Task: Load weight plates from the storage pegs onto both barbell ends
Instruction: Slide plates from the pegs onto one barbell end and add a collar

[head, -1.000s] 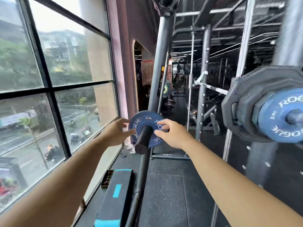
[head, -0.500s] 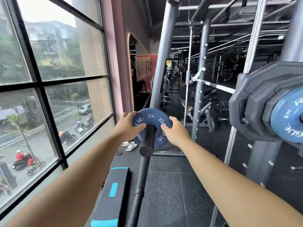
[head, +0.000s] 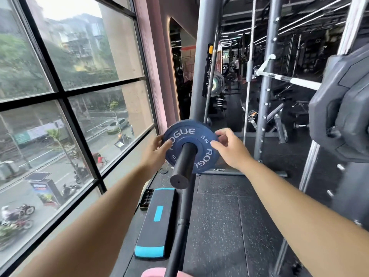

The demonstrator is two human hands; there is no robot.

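While our left hand [head: 153,156] and right hand [head: 232,152] clamp opposite rims, thumbs on the face and fingers curled behind, the plate [head: 185,132] hangs between our fingers, threaded on what we take for the barbell sleeve [head: 182,162]. We judge this the seating step. Next we must push it squarely away from our fingertips, then let go.
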